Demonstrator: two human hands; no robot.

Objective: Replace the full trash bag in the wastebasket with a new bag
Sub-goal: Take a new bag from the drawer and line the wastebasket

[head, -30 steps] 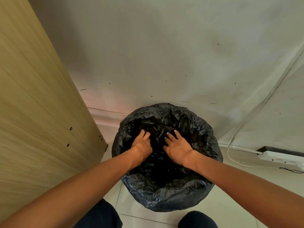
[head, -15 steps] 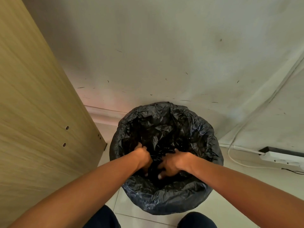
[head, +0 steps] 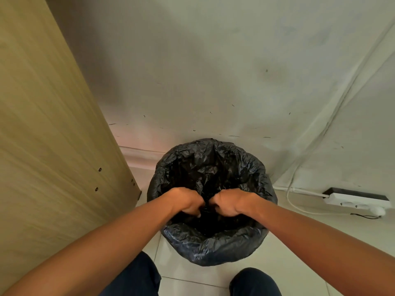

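Head view, looking down on the wastebasket, which stands on the tiled floor against the wall. To the left of the wastebasket, a pale wooden panel rises close beside it.

Over its mouth, our left hand is closed, knuckles up, with the fingers curled into the black trash bag. The bag lines the wastebasket, and its cuff is folded over the whole rim and down the outside. Just beside it, our right hand is closed the same way, the fingers holding a bunch of film near the front inner wall. How much plastic each hand holds is hidden under the knuckles. We see no rubbish inside, only crumpled film, so we cannot tell for sure whether this is the old bag or the new one.

We judge that we are working the bag's inner film.

- Pull both bunches evenly so the thin plastic does not tear.
- Watch the far cuff, which could slip off the rim.
- Let trapped air escape before pressing down.
- Take broad folds rather than sharp pinches.

To the right of the wastebasket, well apart, a white cable runs to a power strip on the floor. We should steer clear of both.
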